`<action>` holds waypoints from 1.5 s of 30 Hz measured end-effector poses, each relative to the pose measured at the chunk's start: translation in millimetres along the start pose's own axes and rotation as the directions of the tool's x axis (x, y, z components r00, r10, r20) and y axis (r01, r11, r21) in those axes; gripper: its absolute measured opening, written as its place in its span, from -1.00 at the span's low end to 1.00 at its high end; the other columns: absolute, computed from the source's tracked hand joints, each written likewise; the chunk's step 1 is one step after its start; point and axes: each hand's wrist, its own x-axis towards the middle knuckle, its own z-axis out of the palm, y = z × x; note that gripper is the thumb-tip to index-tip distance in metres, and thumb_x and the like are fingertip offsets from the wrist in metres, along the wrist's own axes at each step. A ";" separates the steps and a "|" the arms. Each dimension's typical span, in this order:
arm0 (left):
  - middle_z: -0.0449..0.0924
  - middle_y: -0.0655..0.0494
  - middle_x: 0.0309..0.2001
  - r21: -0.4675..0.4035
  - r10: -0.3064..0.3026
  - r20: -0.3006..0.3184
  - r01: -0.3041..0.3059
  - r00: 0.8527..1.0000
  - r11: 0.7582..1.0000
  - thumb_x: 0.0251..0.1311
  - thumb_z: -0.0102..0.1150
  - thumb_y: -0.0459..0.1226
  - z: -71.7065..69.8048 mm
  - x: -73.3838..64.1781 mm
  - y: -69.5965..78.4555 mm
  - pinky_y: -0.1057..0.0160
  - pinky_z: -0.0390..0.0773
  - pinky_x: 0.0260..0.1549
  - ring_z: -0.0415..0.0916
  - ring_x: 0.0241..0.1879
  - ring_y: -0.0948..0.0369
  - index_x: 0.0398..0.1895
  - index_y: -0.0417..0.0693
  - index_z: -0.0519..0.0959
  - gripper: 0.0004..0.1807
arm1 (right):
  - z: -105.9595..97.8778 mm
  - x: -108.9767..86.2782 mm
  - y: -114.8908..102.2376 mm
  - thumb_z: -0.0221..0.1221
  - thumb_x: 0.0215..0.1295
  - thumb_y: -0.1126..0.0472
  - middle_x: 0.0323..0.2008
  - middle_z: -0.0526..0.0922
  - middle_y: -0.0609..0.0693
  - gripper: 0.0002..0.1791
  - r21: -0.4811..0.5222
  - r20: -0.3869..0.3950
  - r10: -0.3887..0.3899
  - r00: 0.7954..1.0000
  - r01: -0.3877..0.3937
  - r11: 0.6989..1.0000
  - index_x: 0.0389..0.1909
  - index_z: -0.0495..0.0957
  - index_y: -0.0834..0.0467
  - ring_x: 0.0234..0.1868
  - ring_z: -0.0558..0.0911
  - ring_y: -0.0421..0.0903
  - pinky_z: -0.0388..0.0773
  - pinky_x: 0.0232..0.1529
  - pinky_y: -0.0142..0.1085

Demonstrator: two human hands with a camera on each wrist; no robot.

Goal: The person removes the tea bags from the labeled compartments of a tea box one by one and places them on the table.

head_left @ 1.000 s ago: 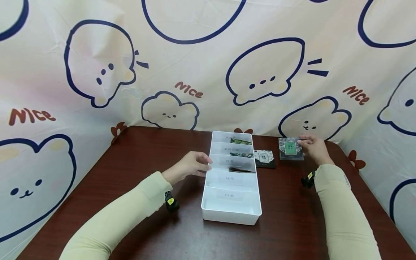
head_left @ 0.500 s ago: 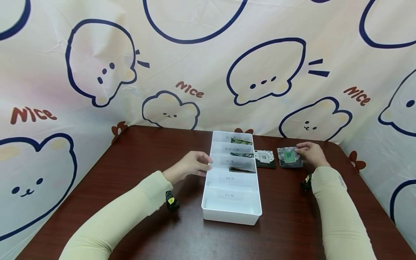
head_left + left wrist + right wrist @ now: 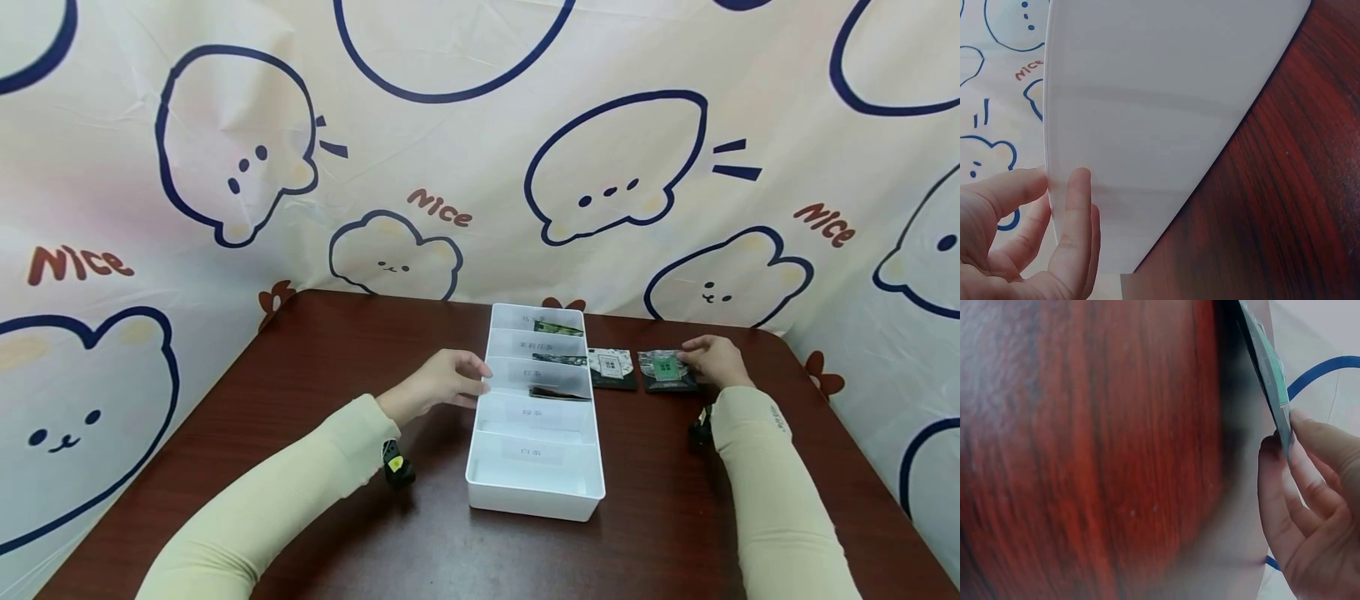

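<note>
A long white box [image 3: 536, 508] with several labelled compartments stands in the middle of the table. My left hand [image 3: 435, 387] touches its left side; in the left wrist view the fingertips [image 3: 1079, 178] lie against the outer wall and rim, fairly straight. To the right of the box, my right hand [image 3: 716, 361] pinches the right edge of a dark tea sachet [image 3: 666, 371] with a green label. The right wrist view shows this sachet [image 3: 1269, 375] edge-on between thumb and fingers, tilted. Another tea sachet [image 3: 611, 368], with a whitish label, lies beside the box.
Tea sachets [image 3: 558, 328] stand in the three far compartments of the box; the two near ones show only paper labels [image 3: 531, 452]. The dark red wooden table [image 3: 360, 333] ends at a patterned cloth backdrop [image 3: 480, 167] behind and at the sides.
My right hand has brought the green-labelled sachet lower and a little left, down near the table beside the other sachet. The left hand and the box have stayed in place.
</note>
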 end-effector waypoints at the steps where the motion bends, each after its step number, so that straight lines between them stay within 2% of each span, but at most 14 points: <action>1: 0.50 -0.12 -0.12 -0.005 0.001 0.003 -0.001 1.000 1.000 0.13 0.28 -0.47 0.0 0.1 0.2 0.08 0.71 -0.19 0.63 -0.27 0.11 -0.10 -0.29 0.56 -0.74 | 0.3 0.0 0.6 0.13 0.37 0.15 -0.04 0.56 0.33 -0.52 -0.001 -0.004 -0.005 1.000 0.005 1.000 0.17 0.40 0.40 -0.06 0.60 0.15 0.70 -0.20 -0.09; 6: 0.49 -0.13 -0.11 -0.010 0.002 0.008 -0.002 1.000 1.000 0.12 0.28 -0.48 0.4 0.2 1.0 0.07 0.70 -0.19 0.63 -0.28 0.12 -0.10 -0.30 0.56 -0.74 | 1.8 0.3 1.9 0.14 0.37 0.15 0.06 0.50 0.40 -0.52 0.004 -0.017 0.011 1.000 -0.011 1.000 0.16 0.41 0.40 0.00 0.58 0.24 0.70 -0.18 -0.08; 9: 0.49 -0.13 -0.11 -0.009 -0.001 0.007 0.001 1.000 1.000 0.12 0.28 -0.48 0.7 0.9 0.5 0.07 0.70 -0.18 0.63 -0.27 0.12 -0.10 -0.30 0.56 -0.74 | 3.6 1.7 2.9 0.15 0.36 0.15 0.10 0.47 0.40 -0.52 0.010 -0.021 0.029 0.999 -0.029 1.000 0.16 0.42 0.40 0.01 0.58 0.22 0.71 -0.19 -0.10; 16: 0.50 -0.13 -0.10 0.003 -0.005 -0.003 0.005 1.000 1.000 0.12 0.29 -0.47 0.8 1.3 -0.6 0.08 0.71 -0.20 0.63 -0.27 0.11 -0.11 -0.28 0.57 -0.76 | 5.6 1.9 4.1 0.18 0.33 0.15 0.07 0.51 0.39 -0.52 0.028 -0.031 0.046 0.998 -0.046 0.999 0.14 0.44 0.40 -0.13 0.65 0.08 0.72 -0.23 -0.15; 28: 0.50 -0.13 -0.11 0.003 0.002 -0.007 -0.002 1.000 1.000 0.11 0.30 -0.47 1.4 1.8 -1.5 0.04 0.70 -0.18 0.63 -0.28 0.10 -0.13 -0.26 0.58 -0.76 | 4.5 -1.1 2.7 0.15 0.35 0.18 0.08 0.48 0.39 -0.53 0.037 -0.032 0.060 0.998 -0.059 0.998 0.15 0.43 0.41 -0.08 0.62 0.13 0.72 -0.23 -0.18; 35: 0.50 -0.13 -0.11 0.009 0.007 -0.008 -0.007 1.000 1.000 0.12 0.29 -0.47 1.5 1.3 -0.9 0.05 0.70 -0.19 0.63 -0.28 0.11 -0.12 -0.27 0.57 -0.76 | 2.4 -0.6 3.7 0.16 0.34 0.16 0.05 0.50 0.36 -0.52 0.041 -0.028 0.053 0.998 -0.051 0.998 0.14 0.44 0.40 -0.16 0.62 0.04 0.72 -0.24 -0.18; 40: 0.51 -0.13 -0.12 0.012 0.011 -0.009 -0.010 1.000 1.000 0.12 0.29 -0.47 1.5 1.9 -1.8 0.07 0.71 -0.20 0.63 -0.27 0.11 -0.11 -0.28 0.57 -0.75 | 0.7 -0.6 -2.7 0.15 0.37 0.05 0.03 0.52 0.32 -0.50 0.048 -0.057 0.022 0.998 -0.020 0.999 0.13 0.45 0.36 -0.17 0.62 0.04 0.71 -0.25 -0.20; 42: 0.51 -0.13 -0.12 0.010 0.010 -0.006 -0.010 1.000 1.000 0.11 0.30 -0.47 1.6 2.3 -2.4 0.08 0.71 -0.20 0.63 -0.27 0.10 -0.11 -0.29 0.57 -0.75 | 0.0 -1.1 -9.1 0.12 0.38 -0.01 0.05 0.52 0.30 -0.47 0.062 -0.060 -0.007 0.998 0.011 0.998 0.15 0.45 0.33 -0.12 0.62 0.05 0.71 -0.22 -0.21; 45: 0.51 -0.13 -0.13 0.011 0.012 -0.004 -0.012 1.000 1.000 0.11 0.30 -0.47 1.3 1.9 -2.7 0.07 0.71 -0.20 0.63 -0.27 0.10 -0.11 -0.29 0.57 -0.74 | -1.5 -3.6 -23.3 0.10 0.37 -0.11 0.05 0.53 0.24 -0.41 0.101 -0.056 -0.070 0.996 0.075 0.992 0.18 0.43 0.28 -0.13 0.62 -0.04 0.70 -0.14 -0.20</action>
